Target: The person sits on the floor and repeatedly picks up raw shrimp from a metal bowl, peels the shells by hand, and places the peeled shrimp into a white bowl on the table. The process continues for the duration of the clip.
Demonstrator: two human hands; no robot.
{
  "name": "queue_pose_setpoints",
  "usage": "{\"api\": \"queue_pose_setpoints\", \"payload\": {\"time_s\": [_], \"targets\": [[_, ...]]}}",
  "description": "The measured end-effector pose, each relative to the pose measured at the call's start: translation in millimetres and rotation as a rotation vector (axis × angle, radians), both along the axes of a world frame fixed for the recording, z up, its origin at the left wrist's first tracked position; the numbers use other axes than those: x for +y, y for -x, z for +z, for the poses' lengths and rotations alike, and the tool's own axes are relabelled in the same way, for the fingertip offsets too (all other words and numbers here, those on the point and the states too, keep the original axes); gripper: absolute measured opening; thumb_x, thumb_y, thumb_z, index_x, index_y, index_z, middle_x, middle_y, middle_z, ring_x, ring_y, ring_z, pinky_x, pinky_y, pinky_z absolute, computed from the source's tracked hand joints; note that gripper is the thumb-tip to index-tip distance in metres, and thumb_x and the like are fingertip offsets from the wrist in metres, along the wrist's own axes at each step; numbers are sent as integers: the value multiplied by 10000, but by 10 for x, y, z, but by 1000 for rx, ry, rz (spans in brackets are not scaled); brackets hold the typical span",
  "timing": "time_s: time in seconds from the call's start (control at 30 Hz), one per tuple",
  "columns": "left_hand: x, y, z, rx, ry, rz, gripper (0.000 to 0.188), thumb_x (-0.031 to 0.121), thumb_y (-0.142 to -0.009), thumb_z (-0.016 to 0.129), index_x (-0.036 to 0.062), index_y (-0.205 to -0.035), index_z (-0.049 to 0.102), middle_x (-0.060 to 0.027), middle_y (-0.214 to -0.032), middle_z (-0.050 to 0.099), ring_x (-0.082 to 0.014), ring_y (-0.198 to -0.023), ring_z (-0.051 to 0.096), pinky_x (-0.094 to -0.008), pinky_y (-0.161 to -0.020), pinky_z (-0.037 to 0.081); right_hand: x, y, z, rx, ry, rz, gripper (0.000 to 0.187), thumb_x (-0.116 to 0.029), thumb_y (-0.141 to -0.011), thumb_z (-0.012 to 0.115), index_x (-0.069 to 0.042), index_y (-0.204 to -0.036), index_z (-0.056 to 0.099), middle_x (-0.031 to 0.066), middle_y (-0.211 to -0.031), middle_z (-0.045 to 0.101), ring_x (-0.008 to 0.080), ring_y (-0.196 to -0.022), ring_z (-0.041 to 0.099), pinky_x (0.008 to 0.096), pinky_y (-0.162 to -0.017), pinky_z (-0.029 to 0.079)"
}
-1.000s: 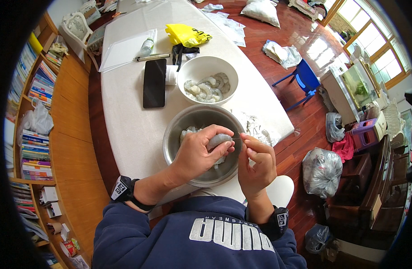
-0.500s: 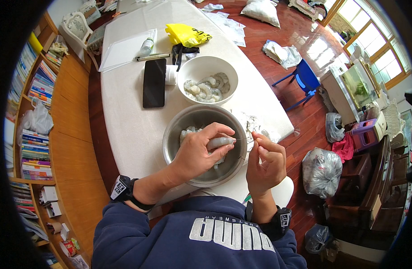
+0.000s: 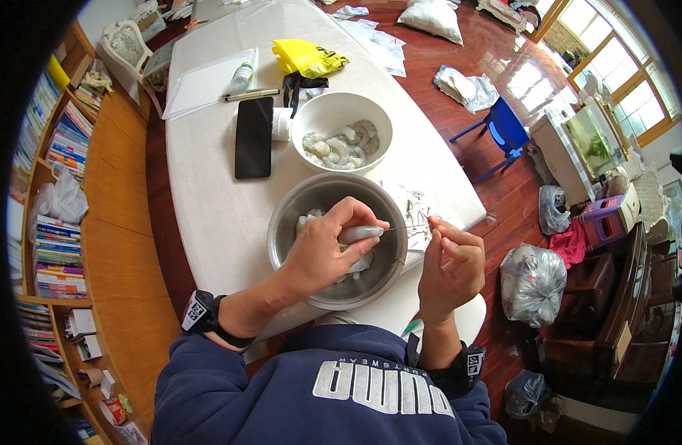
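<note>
My left hand (image 3: 322, 248) is closed round a grey peeled shrimp (image 3: 358, 235), held over a steel bowl (image 3: 278, 222). Several pale shrimp pieces lie in that bowl, partly hidden under the hand. To the right, my right hand (image 3: 452, 271) pinches a thin dark strand (image 3: 407, 228) between thumb and forefinger. The strand stretches from the shrimp's end to those fingertips; whether a fine pick is also held, I cannot make out. Just beyond the steel bowl stands a white bowl (image 3: 311, 111) with several grey shrimp (image 3: 344, 148).
On the table (image 3: 215, 215) are a black phone (image 3: 254, 139), a white roll or cup (image 3: 281, 124), pens (image 3: 252, 95), a small bottle (image 3: 241, 76), papers (image 3: 200, 85) and a yellow bag (image 3: 304, 58). Thin dark scraps (image 3: 422, 211) lie right of the steel bowl. A bookcase (image 3: 96, 245) is at left.
My right hand has moved a little to the right, away from the shrimp, and more of the thin strand now shows between them. The left hand still holds the shrimp.
</note>
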State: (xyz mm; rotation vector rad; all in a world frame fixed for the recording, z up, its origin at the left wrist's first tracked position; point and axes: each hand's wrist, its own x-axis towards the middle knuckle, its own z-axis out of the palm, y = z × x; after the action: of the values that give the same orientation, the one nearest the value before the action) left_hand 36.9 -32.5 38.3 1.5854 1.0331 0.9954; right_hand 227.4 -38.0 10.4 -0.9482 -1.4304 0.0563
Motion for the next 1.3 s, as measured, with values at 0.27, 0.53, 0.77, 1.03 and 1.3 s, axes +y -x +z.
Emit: {"api": "queue_pose_setpoints", "payload": {"time_s": [0.27,0.53,0.77,1.03,1.3], "targets": [[33,21,-34,238,-15,-42,177,15,-900,687,29,-1046,589,-125,-1067,715,-221,-1022,705,-314,-860,551,59,-206,83,-71,-18,-18,254,165,-826,691,-5,-861,505,183,-916,674,314,-895,742,403,-797,637],[91,199,-108,664,-388,-25,225,116,-808,765,91,-980,623,-78,-909,660,-285,-901,633,-402,-783,514,207,-641,190,-374,17,24,210,145,-845,680,4,-853,525,180,-932,685,327,-923,740,390,-770,633],[96,234,-104,607,-470,-26,264,139,-781,788,87,-1013,676,-81,-1032,672,-289,-1016,619,-412,-904,458,509,-729,-162,-473,134,191,198,146,-863,629,-3,-867,499,162,-976,673,320,-1003,722,370,-835,607],[127,221,-89,555,-561,5,230,149,-817,762,77,-1018,679,-92,-1025,680,-295,-1016,631,-410,-924,458,472,-863,-639,-512,180,159,174,105,-860,653,5,-828,514,167,-1007,693,329,-1018,721,375,-816,609],[137,194,-117,552,-589,23,198,146,-813,758,89,-987,685,-94,-988,682,-284,-984,636,-409,-923,462,143,-1016,-852,-632,147,71,179,63,-793,719,-22,-814,564,149,-1085,683,348,-1090,679,417,-878,572]]}}
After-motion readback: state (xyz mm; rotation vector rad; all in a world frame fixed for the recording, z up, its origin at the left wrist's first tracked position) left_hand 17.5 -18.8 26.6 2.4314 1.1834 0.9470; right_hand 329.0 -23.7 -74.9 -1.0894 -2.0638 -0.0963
